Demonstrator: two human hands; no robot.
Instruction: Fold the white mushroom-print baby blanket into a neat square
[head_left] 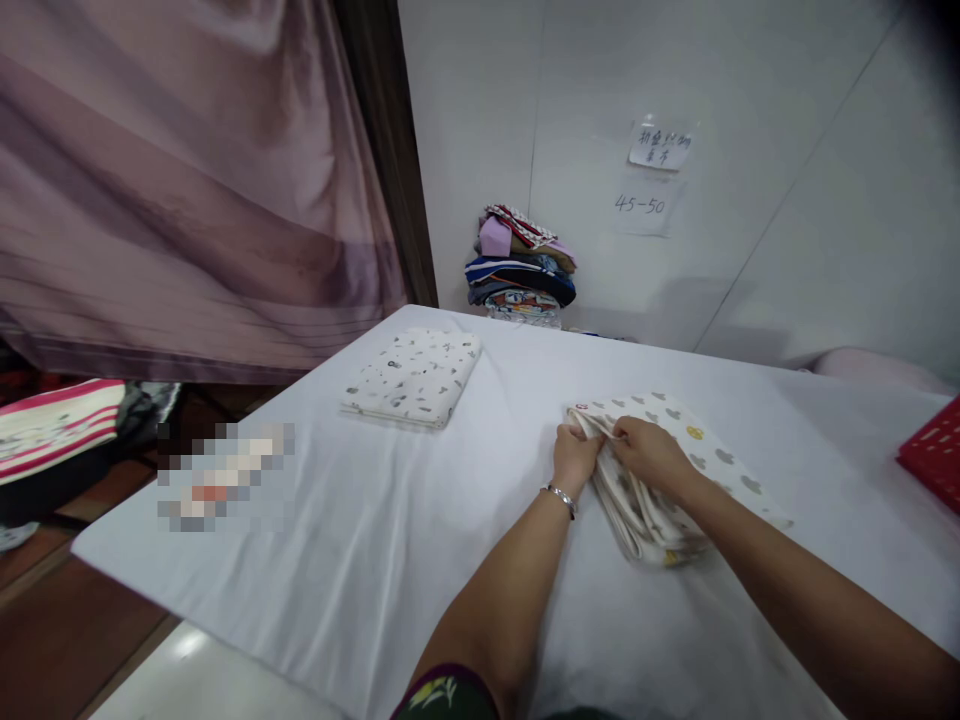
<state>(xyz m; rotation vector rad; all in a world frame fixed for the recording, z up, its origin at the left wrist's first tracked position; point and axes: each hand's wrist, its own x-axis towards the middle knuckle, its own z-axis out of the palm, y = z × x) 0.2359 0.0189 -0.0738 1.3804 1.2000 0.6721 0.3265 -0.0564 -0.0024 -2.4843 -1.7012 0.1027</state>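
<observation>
A white cloth (724, 458) printed with grey and yellow shapes lies partly folded in layers on the right half of the table. My left hand (576, 458), with a bracelet at the wrist, grips its left corner. Close beside it, my right hand (646, 452) pinches the cloth's upper layer near the same corner. The layers hang loose and bunched below my right hand. Farther left sits a second white cloth (416, 375) with small grey prints, folded into a flat rectangle and apart from both hands.
A white sheet covers the table (315, 580). A red perforated basket (934, 455) stands at the right edge, and a blurred-out patch (225, 480) is at the left. Behind the table rises a stack of folded fabrics (521, 265) by the wall. A curtain (187, 180) hangs at the left.
</observation>
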